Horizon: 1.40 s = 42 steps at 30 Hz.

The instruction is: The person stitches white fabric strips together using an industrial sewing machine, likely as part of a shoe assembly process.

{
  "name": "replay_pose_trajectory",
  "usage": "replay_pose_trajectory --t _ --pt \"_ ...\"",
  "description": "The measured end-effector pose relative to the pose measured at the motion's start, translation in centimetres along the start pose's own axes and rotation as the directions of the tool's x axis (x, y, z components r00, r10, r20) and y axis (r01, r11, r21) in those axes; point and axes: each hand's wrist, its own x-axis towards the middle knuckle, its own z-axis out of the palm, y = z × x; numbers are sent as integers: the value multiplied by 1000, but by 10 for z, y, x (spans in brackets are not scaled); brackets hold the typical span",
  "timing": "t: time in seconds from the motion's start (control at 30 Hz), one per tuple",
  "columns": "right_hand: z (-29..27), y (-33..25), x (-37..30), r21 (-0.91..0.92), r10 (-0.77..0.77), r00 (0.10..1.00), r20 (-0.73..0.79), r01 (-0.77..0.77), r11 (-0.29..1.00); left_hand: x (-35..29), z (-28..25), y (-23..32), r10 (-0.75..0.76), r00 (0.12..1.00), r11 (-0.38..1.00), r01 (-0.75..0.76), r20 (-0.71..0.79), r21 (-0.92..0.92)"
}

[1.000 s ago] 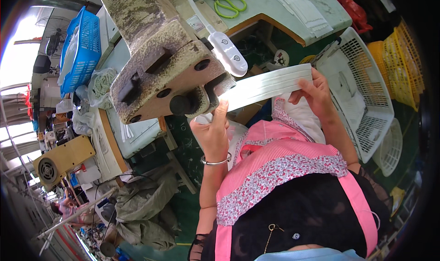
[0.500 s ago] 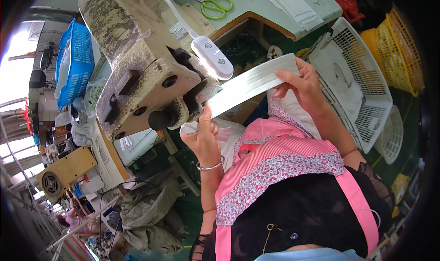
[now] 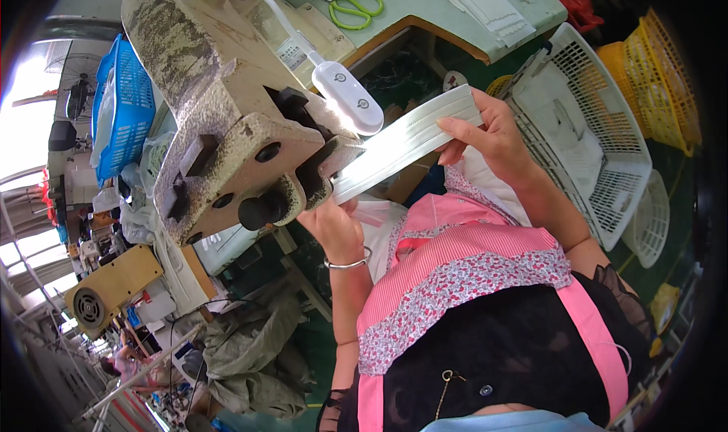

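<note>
A white pleated face mask (image 3: pixel 406 144) stretches slantwise between my two hands, beside a worn beige sewing machine head (image 3: pixel 227 128). My right hand (image 3: pixel 489 140) pinches its far right end, thumb on top and fingers beneath. At the near left end, my left hand (image 3: pixel 337 231) is closed at the mask's edge, close under the machine head. The machine covers some of its fingertips. A metal bangle circles that wrist. Just above the mask hangs a white oval lamp (image 3: pixel 349 98) on a bent arm.
Green-handled scissors (image 3: pixel 355 9) and a stack of white masks (image 3: pixel 485 15) lie on the pale green table. A white plastic basket (image 3: pixel 607 128) stands at the right, with yellow baskets (image 3: pixel 660 83) beyond. A blue basket (image 3: pixel 125 106) is at the left, and grey cloth (image 3: pixel 254 360) lies below.
The mask and my right hand have shifted slightly left and toward the machine. My left fingers have moved further under the machine head, and the raised finger no longer shows.
</note>
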Motion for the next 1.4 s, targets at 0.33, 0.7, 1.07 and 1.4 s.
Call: replay_pose_trajectory --t 0.33,0.7,1.07,1.4 --pt "35 6 -8 -22 54 996 68 -52 998 25 -43 2 176 982 975 -165 -67 147" --pt "121 38 -6 71 154 983 105 -161 984 50 -115 16 121 949 965 -45 -291 257" --pt "89 39 -9 213 167 938 302 -237 948 50 -165 -4 -41 940 949 -70 -340 -308" --pt "-16 30 -33 467 103 993 -52 -67 882 -15 -37 10 -204 907 970 135 369 204"
